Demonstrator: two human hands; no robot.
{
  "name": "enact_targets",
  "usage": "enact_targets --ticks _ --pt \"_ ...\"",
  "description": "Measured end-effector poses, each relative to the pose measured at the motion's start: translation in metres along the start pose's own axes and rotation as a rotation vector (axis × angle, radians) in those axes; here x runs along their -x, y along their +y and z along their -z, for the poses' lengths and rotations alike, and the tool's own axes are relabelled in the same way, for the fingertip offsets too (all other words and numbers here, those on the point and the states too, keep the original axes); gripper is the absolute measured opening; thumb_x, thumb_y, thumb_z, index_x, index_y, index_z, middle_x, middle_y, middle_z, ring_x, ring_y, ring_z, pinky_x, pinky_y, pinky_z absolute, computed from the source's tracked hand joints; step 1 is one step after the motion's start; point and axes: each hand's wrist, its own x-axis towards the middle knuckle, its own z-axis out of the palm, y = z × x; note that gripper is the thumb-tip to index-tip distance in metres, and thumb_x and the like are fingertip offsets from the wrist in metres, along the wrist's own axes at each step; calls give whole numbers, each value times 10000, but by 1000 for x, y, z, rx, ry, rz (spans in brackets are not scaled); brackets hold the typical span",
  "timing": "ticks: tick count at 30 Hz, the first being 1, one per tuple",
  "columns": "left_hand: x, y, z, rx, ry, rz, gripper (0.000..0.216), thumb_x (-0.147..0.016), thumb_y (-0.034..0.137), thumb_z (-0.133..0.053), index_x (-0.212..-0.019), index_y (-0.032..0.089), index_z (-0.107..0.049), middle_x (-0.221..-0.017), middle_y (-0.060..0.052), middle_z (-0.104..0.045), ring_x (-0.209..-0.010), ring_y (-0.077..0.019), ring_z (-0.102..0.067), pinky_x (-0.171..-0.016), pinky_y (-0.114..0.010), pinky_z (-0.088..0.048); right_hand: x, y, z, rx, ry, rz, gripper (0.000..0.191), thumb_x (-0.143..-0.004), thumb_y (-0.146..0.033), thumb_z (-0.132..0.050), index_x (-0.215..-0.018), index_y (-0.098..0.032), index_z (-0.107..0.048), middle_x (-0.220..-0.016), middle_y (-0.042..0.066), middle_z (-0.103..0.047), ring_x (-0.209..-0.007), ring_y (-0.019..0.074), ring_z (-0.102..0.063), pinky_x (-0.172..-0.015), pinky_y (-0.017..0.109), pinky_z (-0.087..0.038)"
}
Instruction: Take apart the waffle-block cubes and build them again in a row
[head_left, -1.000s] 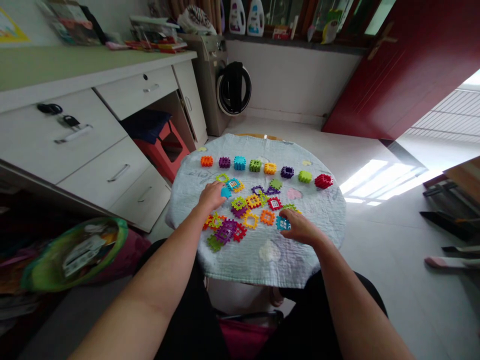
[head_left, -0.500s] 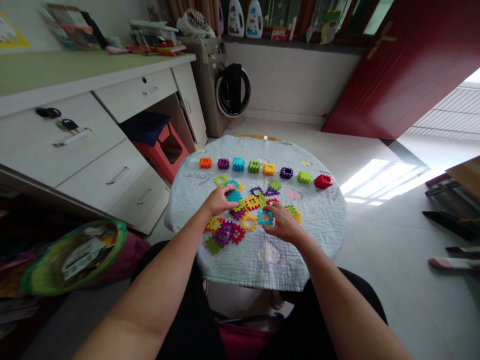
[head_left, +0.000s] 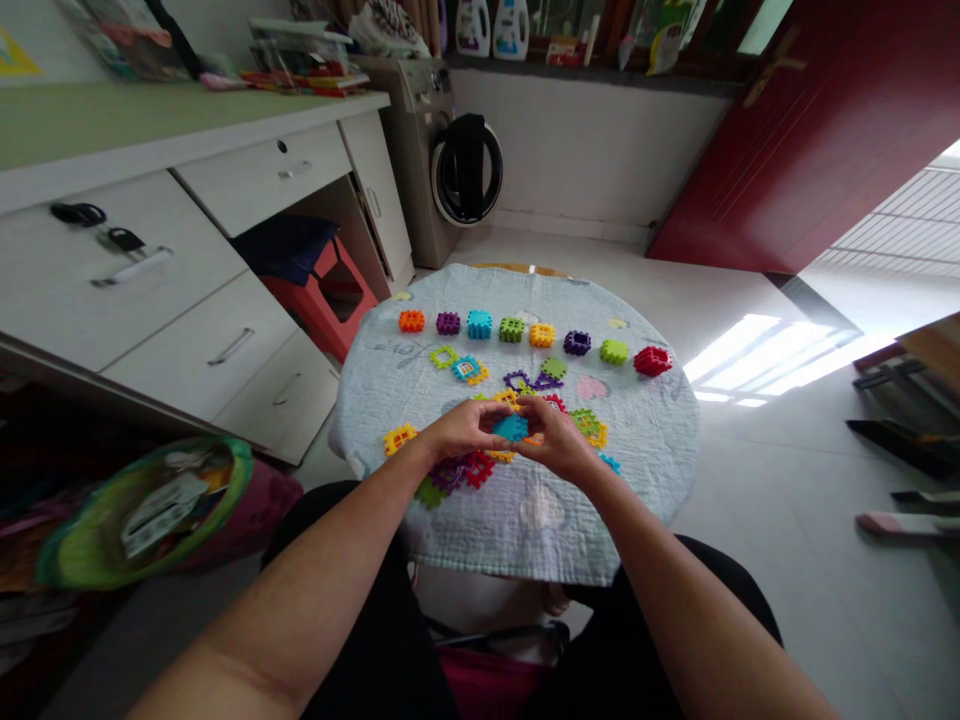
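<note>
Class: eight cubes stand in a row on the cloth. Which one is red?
The red cube at the row's right end, beside the green cube.

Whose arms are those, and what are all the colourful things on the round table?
The camera sits on a person's head and looks down, so the arms are that person's own. No machine here, just two bare hands. The left hand and right hand meet over the round, cloth-covered table, and their fingers pinch a blue piece between them. At the table's far side, small toy cubes stand in a row. Nearer lie flat pieces in a loose heap. Left of it all is a desk with drawers.
</note>
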Motion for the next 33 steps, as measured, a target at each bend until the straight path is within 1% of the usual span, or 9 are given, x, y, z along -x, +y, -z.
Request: enact_targets --ticks 6,9,13,17,21,24,29,31,33 --pt "-2 -4 -4 255 88 92 563 -620 314 -826 -1127 149 -644 -1148 -124 -687 -1074 -235 -631 -987 -385 -436 -6 1 -1 -106 89 -42 473 -712 -312 -752 -1110 -204 -520 -951 45 -650 -777 145 -653 -734 303 -550" --pt "-4 -5 -6 332 112 126 551 -621 339 -827 -1108 147 -656 -1139 -128 -685 -1049 -228 -638 -971 -374 -439 -6 -2 -1 -93 145 -15 414 -723 -282 -737 -1071 -206 -526 -941 31 -627 -751 129 -654 -724 291 -555" --pt "-6 -10 -9 369 138 145 503 -652 381 -802 -1083 156 -672 -1116 -118 -687 -1003 -211 -650 -927 -357 -456 -6 -7 -4 -20 191 53 300 -736 -230 -705 -997 -196 -562 -972 31 -587 -751 109 -642 -725 271 -554" --pt "-6 -12 -9 340 142 128 498 -684 382 -780 -1117 170 -657 -1154 -115 -672 -1007 -205 -644 -875 -324 -465 -7 -8 -6 -2 199 86 276 -763 -234 -668 -1027 -194 -598 -1030 51 -578 -765 108 -639 -739 277 -557" --pt "-5 -7 -10 333 150 180 533 -646 354 -811 -1116 158 -651 -1135 -116 -677 -966 -192 -649 -832 -301 -470 -8 -4 -7 8 153 107 312 -782 -241 -652 -1088 -192 -613 -1061 71 -611 -803 127 -646 -765 291 -554" --pt "-4 -4 -10 391 174 198 497 -642 328 -817 -1078 150 -656 -1089 -100 -690 -927 -171 -657 -845 -297 -478 -8 -4 -6 56 115 130 405 -785 -222 -648 -1182 -192 -578 -1109 90 -626 -862 150 -643 -806 319 -540" --pt "-4 -7 -11 605 194 194 386 -663 284 -793 -997 142 -661 -968 -71 -709 -860 -157 -676 -836 -288 -508 -6 -12 -8 206 138 201 608 -732 -260 -731 -1289 -191 -496 -1238 136 -585 -1130 256 -549 -981 448 -433" --pt "-4 -11 -13 693 184 193 361 -671 276 -779 -984 140 -663 -953 -73 -713 -847 -164 -683 -803 -280 -521 -6 -16 -9 238 154 208 596 -727 -238 -726 -1277 -187 -502 -1243 140 -578 -1165 276 -517 -1003 467 -404" --pt "-4 -15 -15 755 171 204 334 -684 276 -765 -969 133 -668 -950 -82 -718 -830 -166 -685 -765 -267 -528 -7 -19 -11 244 158 179 549 -722 -209 -707 -1241 -192 -528 -1198 126 -590 -1127 274 -528 -982 455 -417"
